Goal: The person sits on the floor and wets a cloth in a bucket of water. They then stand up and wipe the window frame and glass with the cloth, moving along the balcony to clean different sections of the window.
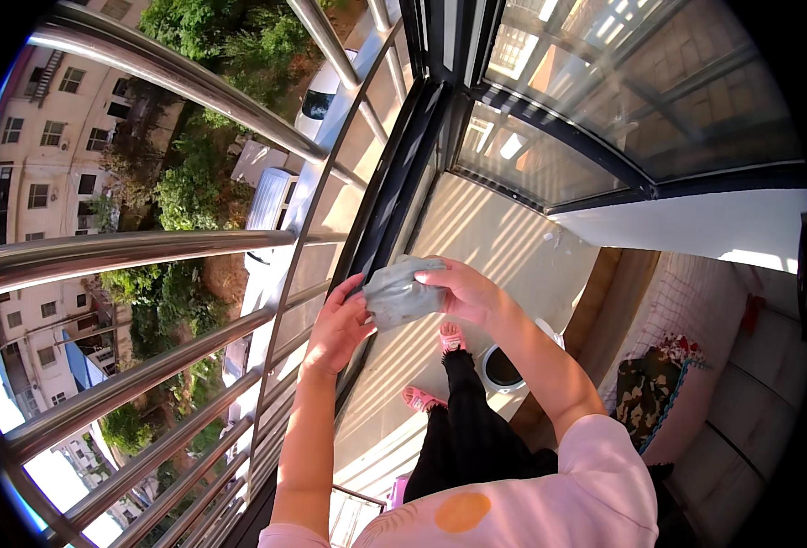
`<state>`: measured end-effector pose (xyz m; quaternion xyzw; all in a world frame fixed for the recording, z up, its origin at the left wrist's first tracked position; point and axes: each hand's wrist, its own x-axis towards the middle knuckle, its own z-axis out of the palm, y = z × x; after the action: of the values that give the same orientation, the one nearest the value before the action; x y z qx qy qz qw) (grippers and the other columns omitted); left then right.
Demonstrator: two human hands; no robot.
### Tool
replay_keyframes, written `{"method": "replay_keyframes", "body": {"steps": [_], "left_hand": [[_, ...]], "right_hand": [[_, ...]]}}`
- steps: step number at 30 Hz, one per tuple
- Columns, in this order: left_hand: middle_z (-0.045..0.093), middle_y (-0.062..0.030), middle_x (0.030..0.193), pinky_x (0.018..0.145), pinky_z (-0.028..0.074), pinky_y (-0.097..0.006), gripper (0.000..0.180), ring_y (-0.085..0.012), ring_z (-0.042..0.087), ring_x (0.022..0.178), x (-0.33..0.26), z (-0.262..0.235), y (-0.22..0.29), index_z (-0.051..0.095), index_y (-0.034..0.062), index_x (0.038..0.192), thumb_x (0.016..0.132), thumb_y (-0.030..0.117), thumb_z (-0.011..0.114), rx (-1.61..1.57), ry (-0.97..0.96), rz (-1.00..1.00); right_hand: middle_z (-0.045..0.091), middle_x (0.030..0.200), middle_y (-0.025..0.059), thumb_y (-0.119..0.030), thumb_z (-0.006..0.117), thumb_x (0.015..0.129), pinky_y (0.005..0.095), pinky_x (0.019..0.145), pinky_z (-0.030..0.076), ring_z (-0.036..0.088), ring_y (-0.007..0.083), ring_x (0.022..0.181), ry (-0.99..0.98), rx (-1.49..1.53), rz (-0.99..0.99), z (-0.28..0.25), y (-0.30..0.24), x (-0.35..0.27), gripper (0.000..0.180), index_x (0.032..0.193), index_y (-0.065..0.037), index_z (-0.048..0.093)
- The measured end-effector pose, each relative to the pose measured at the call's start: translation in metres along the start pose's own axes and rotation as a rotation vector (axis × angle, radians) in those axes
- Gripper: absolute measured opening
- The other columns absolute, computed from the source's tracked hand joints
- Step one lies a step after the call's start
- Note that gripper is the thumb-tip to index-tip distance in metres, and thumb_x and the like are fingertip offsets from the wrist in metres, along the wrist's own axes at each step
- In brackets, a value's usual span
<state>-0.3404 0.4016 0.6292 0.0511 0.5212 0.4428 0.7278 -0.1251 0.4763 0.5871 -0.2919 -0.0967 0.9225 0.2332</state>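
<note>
A folded grey-green cloth with darker smudges is held up between my two hands, beside the window frame. My left hand is at the cloth's left edge, its fingers curled against it. At the upper right corner, my right hand pinches the fabric between thumb and fingers. Part of the right fingers is hidden behind the cloth.
Metal railing bars run outside the dark window frame on the left. Glass panes stand ahead. A bucket of dark water sits on the floor by my feet. At right lies a camouflage-patterned cloth.
</note>
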Motion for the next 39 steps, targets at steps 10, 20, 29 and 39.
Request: {"method": "replay_keyframes", "body": {"steps": [10,20,29,39], "left_hand": [[0.058,-0.0127,0.108,0.087,0.047,-0.035,0.023,-0.0240,0.059,0.098,-0.025,-0.024,-0.041,0.050,0.0017,0.112,0.091,0.008,0.047,0.202,0.176,-0.053],[0.061,-0.0104,0.104,0.087,0.047,-0.033,0.019,-0.0211,0.060,0.095,-0.010,-0.016,-0.032,0.053,0.0022,0.108,0.091,0.008,0.048,0.287,0.153,-0.006],[0.062,-0.0071,0.101,0.084,0.045,-0.026,0.018,-0.0143,0.060,0.092,0.079,0.057,0.029,0.056,-0.0002,0.105,0.089,0.007,0.052,0.702,-0.026,0.362],[0.061,-0.0158,0.094,0.078,0.047,-0.037,0.023,-0.0282,0.061,0.084,0.167,0.115,0.074,0.054,0.0028,0.104,0.082,0.010,0.053,1.324,0.142,0.777]], "right_hand": [[0.057,0.110,0.0143,-0.003,0.055,0.077,0.0365,0.086,0.047,0.055,0.0309,0.103,0.676,-1.771,-1.372,0.001,-0.152,0.131,0.028,0.104,-0.002,0.060],[0.059,0.099,0.0064,-0.013,0.052,0.080,0.0429,0.100,0.035,0.052,0.0258,0.107,0.466,-2.255,-1.201,-0.044,-0.146,0.170,0.014,0.092,-0.010,0.059],[0.057,0.102,0.0094,-0.014,0.053,0.081,0.0502,0.098,0.033,0.044,0.0254,0.115,0.654,-2.183,-1.245,-0.047,-0.158,0.174,0.011,0.083,-0.008,0.061],[0.056,0.098,0.0116,-0.012,0.052,0.080,0.0435,0.091,0.041,0.049,0.0258,0.107,0.714,-2.165,-1.195,-0.043,-0.177,0.183,0.013,0.091,-0.005,0.057]]}}
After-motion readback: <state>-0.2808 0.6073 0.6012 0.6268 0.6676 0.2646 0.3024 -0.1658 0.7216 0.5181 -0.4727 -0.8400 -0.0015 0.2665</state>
